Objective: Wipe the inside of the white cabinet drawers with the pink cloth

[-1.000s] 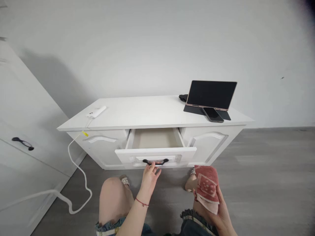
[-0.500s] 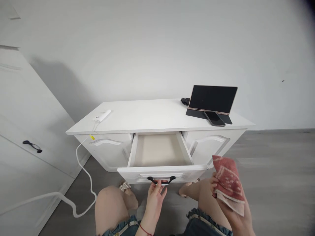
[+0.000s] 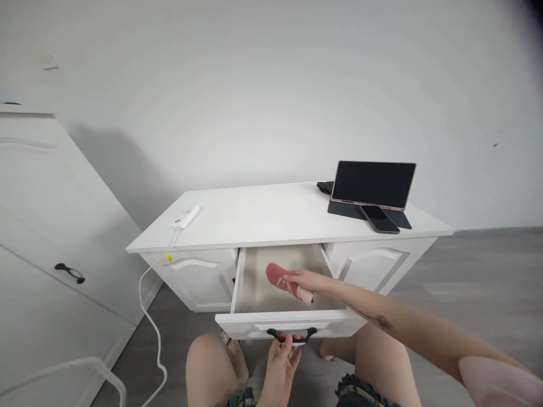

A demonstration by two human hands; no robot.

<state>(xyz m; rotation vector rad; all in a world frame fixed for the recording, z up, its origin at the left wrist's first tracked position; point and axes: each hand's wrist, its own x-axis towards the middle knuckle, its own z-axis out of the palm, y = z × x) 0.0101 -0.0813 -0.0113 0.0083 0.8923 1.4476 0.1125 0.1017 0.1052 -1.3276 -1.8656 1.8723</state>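
A white drawer (image 3: 229, 323) stands pulled out from the middle of a low white cabinet (image 3: 254, 212). My left hand (image 3: 283, 362) has its fingers curled round the black drawer handle (image 3: 311, 334) on the front panel. Over the drawer's open inside, my right hand (image 3: 306, 278) grips a folded red and pale pink cloth (image 3: 278, 275), which looks like a small towel. Whether the cloth touches the drawer bottom, I cannot tell. The inside of the drawer that shows is pale and bare.
On the cabinet top, a tablet-like screen (image 3: 373, 183) stands at the right with a black phone (image 3: 379, 219) before it. A white device (image 3: 185, 217) lies at the left, its white cable (image 3: 146, 308) hanging down. A tall white wardrobe (image 3: 42, 198) stands at the left.
My right hand has carried the cloth from beside my right knee leftward and in over the drawer. My left hand stays on the handle. The whole view has shifted slightly.
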